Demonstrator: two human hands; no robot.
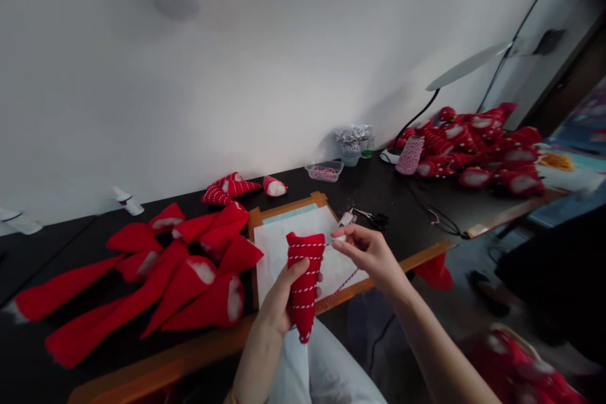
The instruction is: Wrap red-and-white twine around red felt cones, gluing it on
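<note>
A red felt cone [307, 278], wound with red-and-white twine, points downward above my lap. My left hand [284, 297] is wrapped around it, thumb across the front. At the cone's upper right edge, my right hand [367, 249] is closed in a pinch on a small white piece [339, 238], whose exact kind I cannot make out. A loose length of twine [343, 284] hangs beneath the right hand and runs down toward the cone's lower side. White paper [274, 259] on a wooden-edged board [254, 218] lies behind the cone.
Plain red stuffed cones [189, 265] cover the left side. Twine-wrapped cones [231, 188] sit behind them. Scissors [374, 219], a plastic tub [324, 171] and a lamp [464, 69] stand to the right, near a twine spool [410, 155] and a heap of decorated red pieces [478, 145].
</note>
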